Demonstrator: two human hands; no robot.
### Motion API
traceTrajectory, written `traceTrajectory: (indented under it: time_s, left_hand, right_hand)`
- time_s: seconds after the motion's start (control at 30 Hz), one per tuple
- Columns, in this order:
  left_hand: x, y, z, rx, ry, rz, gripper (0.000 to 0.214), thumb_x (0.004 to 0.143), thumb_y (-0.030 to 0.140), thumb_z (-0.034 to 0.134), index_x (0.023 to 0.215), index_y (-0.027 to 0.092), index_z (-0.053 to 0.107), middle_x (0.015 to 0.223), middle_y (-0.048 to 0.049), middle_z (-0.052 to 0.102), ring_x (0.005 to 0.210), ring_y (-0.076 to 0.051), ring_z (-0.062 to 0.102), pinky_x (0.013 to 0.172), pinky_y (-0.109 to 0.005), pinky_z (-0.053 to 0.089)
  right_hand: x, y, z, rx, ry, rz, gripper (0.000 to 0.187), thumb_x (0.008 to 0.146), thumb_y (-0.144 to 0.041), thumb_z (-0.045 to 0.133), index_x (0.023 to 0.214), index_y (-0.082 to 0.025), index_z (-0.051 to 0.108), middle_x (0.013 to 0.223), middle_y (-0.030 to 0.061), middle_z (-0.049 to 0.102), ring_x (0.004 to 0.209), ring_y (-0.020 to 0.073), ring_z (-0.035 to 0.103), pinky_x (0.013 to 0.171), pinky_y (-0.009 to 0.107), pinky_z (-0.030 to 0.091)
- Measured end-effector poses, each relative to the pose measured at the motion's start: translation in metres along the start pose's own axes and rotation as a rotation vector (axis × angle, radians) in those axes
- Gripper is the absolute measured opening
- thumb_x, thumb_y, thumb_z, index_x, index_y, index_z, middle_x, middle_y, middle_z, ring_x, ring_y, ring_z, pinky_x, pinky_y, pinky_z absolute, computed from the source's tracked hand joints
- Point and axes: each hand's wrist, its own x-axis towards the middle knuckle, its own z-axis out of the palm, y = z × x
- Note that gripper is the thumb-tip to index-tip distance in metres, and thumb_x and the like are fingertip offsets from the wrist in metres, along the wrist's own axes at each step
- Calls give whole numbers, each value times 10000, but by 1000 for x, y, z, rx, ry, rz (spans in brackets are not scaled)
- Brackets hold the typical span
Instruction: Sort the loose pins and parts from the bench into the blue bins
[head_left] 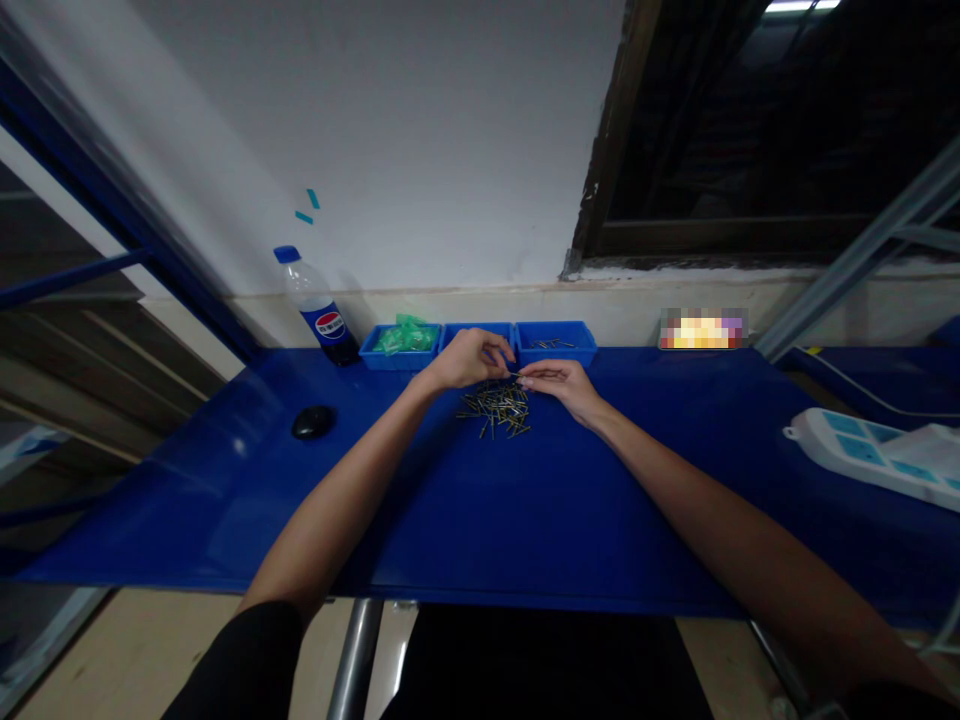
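My left hand (472, 358) is bent over a loose pile of small thin metal pins (496, 408), some brass-coloured and some silvery. My right hand (561, 385) comes in from the other side, thumb and fingers pinched together. Between the fingertips of both hands is one thin metal pin (514, 374), too small to tell its exact kind. Behind the hands stand three blue bins in a row. The right bin (585, 352) holds a few similar pins, the left bin (367, 352) holds green plastic packing, and my left hand partly covers the middle bin (457, 332).
A cola bottle (328, 322) stands by the wall at the left, with a black computer mouse (313, 422) in front of it. At the right lies a white case with blue compartments (840, 432). A blurred-out lit object (703, 332) rests at the back of the blue table (480, 530).
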Motion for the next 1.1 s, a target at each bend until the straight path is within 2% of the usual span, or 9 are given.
traceTrajectory:
  time_s: [0.07,0.17,0.27,0.33,0.4,0.6,0.83,1.1]
  left_hand:
    - [1,-4,2,52,-15,11,308,803,241,740,1086,120,749,925,-86,792,836,-166,742,805,-285,566]
    - [2,-10,2,282,-7,4,313,794,202,733,1098,132,757,943,-83,789,849,-177,738,779,-274,538]
    - [-1,-13,0,498,-32,-55,309,775,171,741,1082,153,771,932,-76,783,827,-187,723,731,-267,507]
    - [-3,-12,0,568,-63,-100,319,769,122,717,1081,160,773,912,-73,781,806,-185,713,708,-261,492]
    - [-5,-9,1,607,-87,-133,361,762,74,677,1098,165,773,893,-74,775,798,-185,707,704,-260,485]
    - [-8,0,7,652,-120,-155,419,772,32,594,1138,161,754,847,-93,748,800,-205,703,686,-273,464]
    - [-7,-3,8,645,-171,-187,450,725,50,659,1155,178,697,896,-61,760,787,-181,689,649,-252,439]
    - [-4,-14,10,595,-150,-83,380,701,14,624,1046,154,703,854,-46,742,748,-152,655,630,-241,414]
  right_hand:
    - [1,1,0,-2,31,4,309,644,-416,944,878,-241,844,832,58,822,795,232,760,825,422,589]
    - [2,0,1,12,124,-13,317,663,-422,927,902,-234,843,866,72,827,780,227,747,754,382,574]
    - [2,-1,0,37,209,-58,426,684,-397,910,1072,-246,820,1134,98,818,866,233,754,751,364,570]
    - [2,-1,-1,35,215,-77,525,700,-373,896,1200,-263,779,1295,108,766,900,229,753,755,357,569]
    - [1,-1,-1,23,201,-76,552,721,-363,877,1251,-267,753,1339,114,745,883,221,750,745,351,567]
    - [2,-1,1,-2,191,-46,470,729,-355,853,1178,-243,767,1237,116,784,797,204,730,691,339,549]
    - [2,-2,0,-15,162,-38,452,716,-385,845,1137,-239,771,1142,100,808,776,203,724,684,340,546]
    - [2,1,-1,7,141,-37,414,722,-366,830,1111,-235,772,1063,88,812,753,195,710,677,341,525]
